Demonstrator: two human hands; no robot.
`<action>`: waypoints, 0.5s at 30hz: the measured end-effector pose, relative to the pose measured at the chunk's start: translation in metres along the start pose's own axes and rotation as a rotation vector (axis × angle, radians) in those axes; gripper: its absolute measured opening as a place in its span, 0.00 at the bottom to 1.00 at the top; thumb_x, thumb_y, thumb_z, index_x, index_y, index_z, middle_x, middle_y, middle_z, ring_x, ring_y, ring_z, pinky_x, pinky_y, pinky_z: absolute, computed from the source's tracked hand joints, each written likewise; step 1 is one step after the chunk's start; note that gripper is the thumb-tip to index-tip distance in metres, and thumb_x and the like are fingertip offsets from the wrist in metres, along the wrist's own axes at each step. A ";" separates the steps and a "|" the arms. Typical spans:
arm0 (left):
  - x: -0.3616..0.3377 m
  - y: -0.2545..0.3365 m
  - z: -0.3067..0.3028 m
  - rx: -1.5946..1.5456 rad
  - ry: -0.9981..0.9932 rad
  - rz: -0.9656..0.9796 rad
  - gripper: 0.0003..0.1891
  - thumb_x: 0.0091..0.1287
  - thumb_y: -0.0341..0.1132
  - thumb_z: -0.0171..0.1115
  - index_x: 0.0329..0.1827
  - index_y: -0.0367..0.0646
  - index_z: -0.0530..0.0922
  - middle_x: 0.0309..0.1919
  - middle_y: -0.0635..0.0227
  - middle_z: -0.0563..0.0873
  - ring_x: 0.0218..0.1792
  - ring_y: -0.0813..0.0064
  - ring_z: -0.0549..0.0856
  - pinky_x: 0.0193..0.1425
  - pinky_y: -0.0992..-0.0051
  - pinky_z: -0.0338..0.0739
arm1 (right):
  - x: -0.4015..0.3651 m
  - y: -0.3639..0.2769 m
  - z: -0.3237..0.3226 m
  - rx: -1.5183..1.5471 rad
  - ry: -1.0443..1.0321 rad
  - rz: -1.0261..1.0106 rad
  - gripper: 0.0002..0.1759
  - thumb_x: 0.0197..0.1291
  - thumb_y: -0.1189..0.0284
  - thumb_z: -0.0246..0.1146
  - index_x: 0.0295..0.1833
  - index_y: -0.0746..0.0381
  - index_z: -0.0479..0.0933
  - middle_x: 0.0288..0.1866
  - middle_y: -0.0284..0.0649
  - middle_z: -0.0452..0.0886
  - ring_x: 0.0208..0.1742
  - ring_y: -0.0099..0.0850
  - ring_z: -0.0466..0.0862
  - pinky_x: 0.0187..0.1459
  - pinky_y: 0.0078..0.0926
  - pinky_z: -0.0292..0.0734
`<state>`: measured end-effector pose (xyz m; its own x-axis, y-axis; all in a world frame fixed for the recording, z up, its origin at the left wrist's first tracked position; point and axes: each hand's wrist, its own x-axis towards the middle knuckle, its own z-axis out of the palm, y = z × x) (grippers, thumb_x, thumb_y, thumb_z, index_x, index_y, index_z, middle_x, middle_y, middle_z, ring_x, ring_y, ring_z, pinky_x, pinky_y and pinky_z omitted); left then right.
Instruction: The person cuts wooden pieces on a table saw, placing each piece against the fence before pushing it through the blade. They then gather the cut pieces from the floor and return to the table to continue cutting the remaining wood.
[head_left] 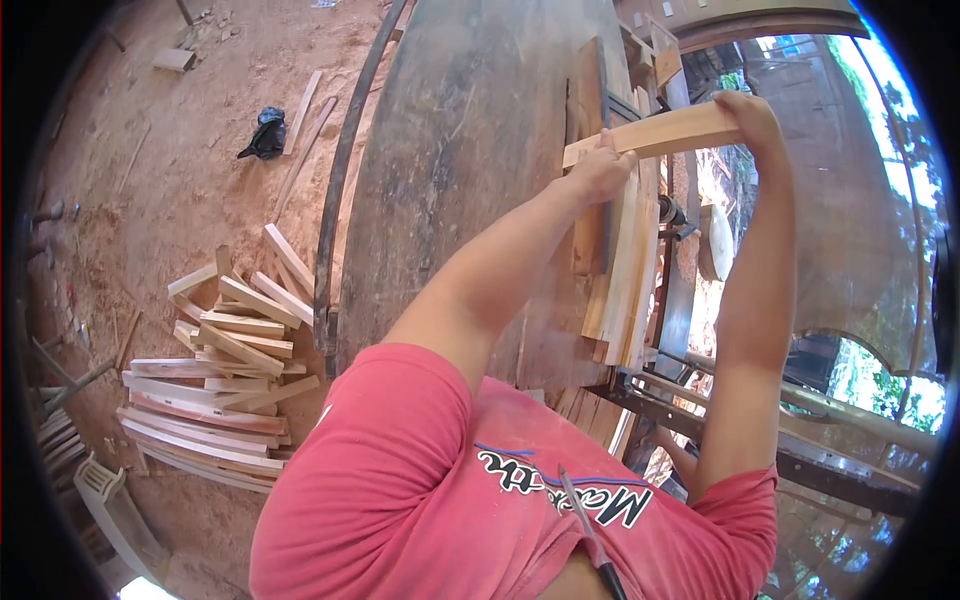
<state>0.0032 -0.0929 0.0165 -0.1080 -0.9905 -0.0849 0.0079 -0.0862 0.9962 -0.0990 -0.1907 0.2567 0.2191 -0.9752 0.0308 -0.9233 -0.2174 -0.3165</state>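
Note:
A short, pale wooden board (685, 132) is held crosswise between both hands, over the right edge of the wooden worktable (450, 150). Near its left end, my left hand (603, 172) is closed on the board, thumb on top. At its far right end, my right hand (752, 118) is wrapped round the edge; some of those fingers are hidden behind the wood. Below the board, long light wooden strips (625, 270) lie side by side along the table edge, beside a darker piece of wood (587, 235).
A heap of cut wood pieces (240, 340) lies on the dirt floor to the left. Nearby are a black plastic bag (265, 135) and a pale plastic chair (120, 515). On the right, metal rails (760, 460) and a shaft fitting (672, 212) sit beside the table.

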 end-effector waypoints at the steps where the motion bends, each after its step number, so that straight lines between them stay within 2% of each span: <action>1: 0.001 0.000 -0.002 -0.034 0.001 -0.027 0.45 0.72 0.56 0.44 0.76 0.23 0.43 0.77 0.36 0.51 0.78 0.44 0.52 0.81 0.65 0.45 | 0.006 0.003 0.002 0.041 0.011 -0.016 0.24 0.55 0.58 0.62 0.40 0.71 0.83 0.34 0.45 0.84 0.36 0.32 0.80 0.45 0.31 0.72; 4: -0.002 -0.003 -0.003 -0.008 -0.009 -0.030 0.46 0.72 0.56 0.46 0.77 0.25 0.42 0.75 0.37 0.56 0.78 0.48 0.56 0.79 0.67 0.50 | -0.001 0.019 0.005 0.069 0.015 -0.057 0.28 0.58 0.54 0.61 0.46 0.71 0.82 0.37 0.48 0.85 0.39 0.36 0.81 0.46 0.32 0.73; 6: -0.016 -0.009 -0.001 -0.007 -0.031 0.027 0.46 0.71 0.55 0.45 0.77 0.24 0.41 0.75 0.35 0.55 0.77 0.45 0.57 0.79 0.66 0.50 | -0.042 0.025 -0.002 -0.374 0.008 -0.371 0.28 0.60 0.51 0.59 0.48 0.69 0.81 0.39 0.51 0.85 0.40 0.40 0.83 0.46 0.34 0.74; 8: -0.024 -0.038 0.011 -0.015 -0.056 0.080 0.46 0.70 0.54 0.45 0.77 0.25 0.41 0.74 0.32 0.55 0.76 0.41 0.58 0.79 0.65 0.52 | -0.131 0.000 0.011 -0.137 0.049 0.075 0.23 0.61 0.55 0.60 0.41 0.68 0.80 0.33 0.45 0.79 0.35 0.34 0.78 0.41 0.35 0.72; 9: -0.027 -0.054 0.018 -0.014 -0.065 0.091 0.46 0.69 0.54 0.45 0.78 0.27 0.41 0.74 0.31 0.56 0.75 0.40 0.60 0.78 0.65 0.53 | -0.180 -0.009 0.023 -0.114 0.115 0.112 0.22 0.61 0.56 0.62 0.43 0.68 0.79 0.35 0.45 0.79 0.34 0.34 0.79 0.38 0.34 0.74; 11: -0.062 -0.052 0.015 0.032 -0.172 -0.050 0.46 0.70 0.56 0.44 0.79 0.31 0.38 0.72 0.30 0.58 0.72 0.37 0.64 0.76 0.63 0.57 | -0.257 -0.009 0.049 0.156 0.003 0.205 0.21 0.57 0.64 0.67 0.51 0.66 0.77 0.39 0.42 0.79 0.38 0.29 0.83 0.42 0.32 0.80; 12: -0.080 -0.052 0.016 0.053 -0.185 -0.037 0.46 0.70 0.56 0.44 0.79 0.31 0.38 0.72 0.30 0.58 0.72 0.37 0.64 0.76 0.63 0.57 | -0.289 -0.007 0.064 0.076 -0.096 0.347 0.26 0.57 0.58 0.67 0.56 0.63 0.77 0.43 0.53 0.84 0.46 0.42 0.87 0.49 0.44 0.80; 14: -0.107 -0.056 0.018 0.073 -0.161 -0.074 0.44 0.71 0.57 0.44 0.79 0.32 0.45 0.72 0.30 0.58 0.69 0.37 0.68 0.74 0.64 0.62 | -0.342 0.004 0.112 -0.038 -0.001 0.212 0.29 0.58 0.57 0.65 0.59 0.65 0.74 0.46 0.59 0.83 0.49 0.52 0.85 0.51 0.49 0.77; 15: -0.114 -0.063 0.021 0.096 -0.174 -0.063 0.44 0.71 0.57 0.44 0.79 0.32 0.45 0.72 0.30 0.58 0.69 0.37 0.68 0.74 0.64 0.62 | -0.356 0.004 0.133 -0.003 -0.037 0.308 0.29 0.58 0.57 0.64 0.59 0.66 0.73 0.46 0.60 0.82 0.50 0.56 0.83 0.52 0.50 0.76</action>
<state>-0.0060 0.0279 -0.0363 -0.2753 -0.9494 -0.1510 -0.0982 -0.1284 0.9868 -0.1385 0.1610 0.1188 -0.0599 -0.9932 -0.1003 -0.9489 0.0878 -0.3030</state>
